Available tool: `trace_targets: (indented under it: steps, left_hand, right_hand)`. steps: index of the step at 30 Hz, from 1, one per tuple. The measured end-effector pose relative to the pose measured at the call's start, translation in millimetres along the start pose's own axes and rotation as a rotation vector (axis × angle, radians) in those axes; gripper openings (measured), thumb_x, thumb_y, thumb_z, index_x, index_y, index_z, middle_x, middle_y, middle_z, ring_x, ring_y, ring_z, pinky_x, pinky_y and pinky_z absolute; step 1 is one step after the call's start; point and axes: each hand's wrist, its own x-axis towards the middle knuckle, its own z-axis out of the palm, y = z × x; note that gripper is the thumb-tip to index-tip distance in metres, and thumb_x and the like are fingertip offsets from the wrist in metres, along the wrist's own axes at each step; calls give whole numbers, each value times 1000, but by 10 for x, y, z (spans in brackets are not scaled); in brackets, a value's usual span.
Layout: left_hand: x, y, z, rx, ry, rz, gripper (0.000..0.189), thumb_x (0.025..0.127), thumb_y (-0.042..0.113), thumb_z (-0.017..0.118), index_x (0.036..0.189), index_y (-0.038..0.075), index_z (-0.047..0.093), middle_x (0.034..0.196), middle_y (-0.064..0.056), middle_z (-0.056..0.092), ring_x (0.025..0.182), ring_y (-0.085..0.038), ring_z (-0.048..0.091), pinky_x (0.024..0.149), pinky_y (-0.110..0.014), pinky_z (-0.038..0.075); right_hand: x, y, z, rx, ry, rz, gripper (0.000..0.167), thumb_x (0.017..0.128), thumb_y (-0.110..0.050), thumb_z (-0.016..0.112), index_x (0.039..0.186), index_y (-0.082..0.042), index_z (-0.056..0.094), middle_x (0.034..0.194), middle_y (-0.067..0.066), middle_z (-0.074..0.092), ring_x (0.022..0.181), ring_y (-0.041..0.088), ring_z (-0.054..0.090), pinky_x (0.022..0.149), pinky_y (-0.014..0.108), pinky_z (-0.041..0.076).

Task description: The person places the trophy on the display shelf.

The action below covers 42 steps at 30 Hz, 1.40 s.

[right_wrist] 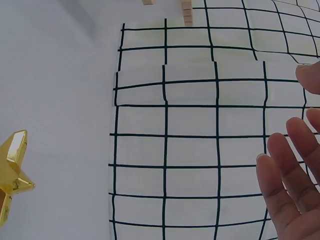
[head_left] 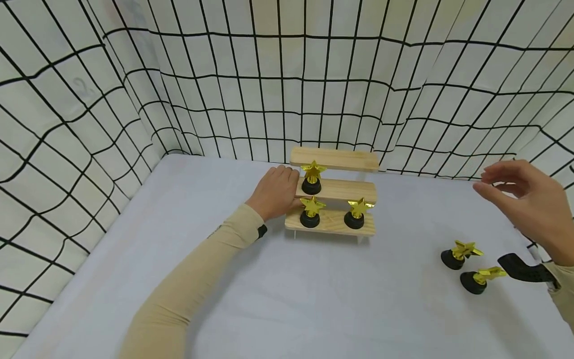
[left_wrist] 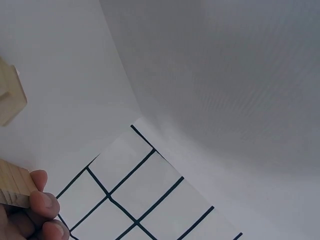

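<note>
My left hand [head_left: 278, 192] grips the left end of the middle step of a three-tier wooden display stand [head_left: 345, 190]; in the left wrist view its fingertips [left_wrist: 45, 204] curl at the board's end [left_wrist: 15, 182]. One gold star trophy [head_left: 311, 179] with a black base stands on that middle step, at the left. On the lowest step stand two more, a left trophy [head_left: 310, 213] and a right trophy [head_left: 356, 214]. My right hand [head_left: 533, 202] is raised at the far right, fingers loosely bent and holding nothing. Below it two star trophies are on the table, a farther one [head_left: 457, 255] and a nearer one [head_left: 480, 280].
The stand's top step [head_left: 334, 158] bears no trophy. A white cloth covers the table [head_left: 314, 299]. White walls with a black grid pattern [head_left: 269, 89] rise behind the stand and along the left and right sides.
</note>
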Motion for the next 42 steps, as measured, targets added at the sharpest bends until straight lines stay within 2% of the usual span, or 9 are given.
trace_targets:
  steps: [3, 6, 8, 14, 21, 32, 36, 38, 42]
  left_hand:
    - [2, 8, -2, 2, 3, 5, 72, 94, 69, 57, 118, 0, 58, 103, -10, 64, 91, -24, 52, 80, -36, 45]
    - [2, 11, -6, 4, 1, 6, 72, 95, 68, 57, 118, 0, 58, 103, -10, 64, 90, -24, 52, 79, -35, 44]
    - [2, 9, -6, 5, 1, 5, 70, 95, 67, 58, 118, 0, 58, 103, -11, 64, 90, -25, 53, 79, -35, 44]
    - [9, 2, 4, -5, 4, 5, 69, 95, 66, 59, 117, 0, 58, 103, -11, 64, 90, -25, 53, 79, -36, 45]
    - [25, -6, 12, -37, -5, -10, 67, 96, 64, 61, 117, 0, 58, 103, -11, 64, 90, -26, 53, 79, -37, 45]
    - [37, -4, 6, -28, -11, -7, 67, 92, 62, 67, 117, 0, 57, 104, -12, 64, 92, -26, 54, 81, -37, 46]
    - [32, -9, 14, -22, -5, -3, 69, 90, 62, 69, 118, 0, 57, 103, -11, 64, 90, -26, 53, 79, -36, 45]
    - [25, -10, 17, -19, -1, -2, 69, 90, 62, 69, 117, 0, 57, 102, -11, 64, 89, -26, 52, 78, -36, 44]
    - [21, -11, 27, -12, 17, 6, 69, 90, 63, 68, 116, 0, 57, 101, -11, 63, 87, -25, 52, 77, -36, 44]
  right_hand:
    - [-51, 69, -6, -17, -1, 27, 31, 99, -27, 69, 118, -44, 51, 102, -38, 46, 97, -23, 42, 83, -8, 30]
    - [-92, 122, -13, -38, 0, 66, 35, 101, -32, 66, 117, -53, 43, 102, -40, 43, 98, -23, 40, 82, -6, 28]
    - [-111, 159, -20, -36, 8, 82, 35, 102, -32, 66, 117, -54, 43, 102, -40, 43, 97, -23, 40, 81, -6, 28]
    - [-191, 285, -21, -19, 25, 101, 28, 102, -27, 65, 125, -38, 52, 101, -39, 44, 95, -23, 41, 84, -3, 31]
    - [-328, 443, -5, -9, -8, 170, 27, 102, -35, 64, 118, -50, 48, 102, -39, 45, 94, -24, 44, 82, -1, 32]
    - [-542, 627, 45, -26, -37, 213, 18, 103, -33, 63, 119, -28, 57, 99, -38, 47, 91, -23, 43, 75, 0, 32]
    - [-641, 698, 77, -34, -49, 216, 25, 102, -33, 64, 123, -20, 58, 100, -38, 46, 91, -23, 43, 75, -1, 33]
    - [-692, 732, 105, -31, -58, 208, 34, 101, -31, 66, 126, -10, 57, 100, -38, 46, 93, -23, 42, 76, -2, 33]
    - [-797, 811, 159, -11, -73, 191, 39, 99, -27, 70, 128, -6, 55, 101, -38, 47, 95, -24, 43, 77, -6, 31]
